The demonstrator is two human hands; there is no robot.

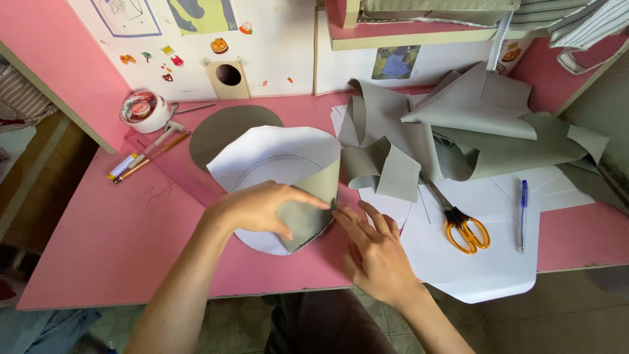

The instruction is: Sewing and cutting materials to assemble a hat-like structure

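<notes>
Currently your left hand (259, 208) lies flat on a grey fabric piece (308, 210) folded over a white paper pattern (275, 157), fingers stretched out and pressing, thumb tucked under the near edge; it grips nothing, only pins the fold to the pink table (105, 249). Your right hand (377, 252) rests just right of it, fingers spread open, tips touching the fabric's right edge near the fold. Fabric and pattern sit at table centre, near you. A grey fabric circle (219, 128) lies just beyond the pattern. Far right: heap of grey fabric (472, 131). Orange-handled scissors (462, 226) and a blue pen (523, 213) rest on white paper sheets (485, 269), right. Far left: tape roll (143, 110), pencils (141, 160), a pink ruler (173, 174).
</notes>
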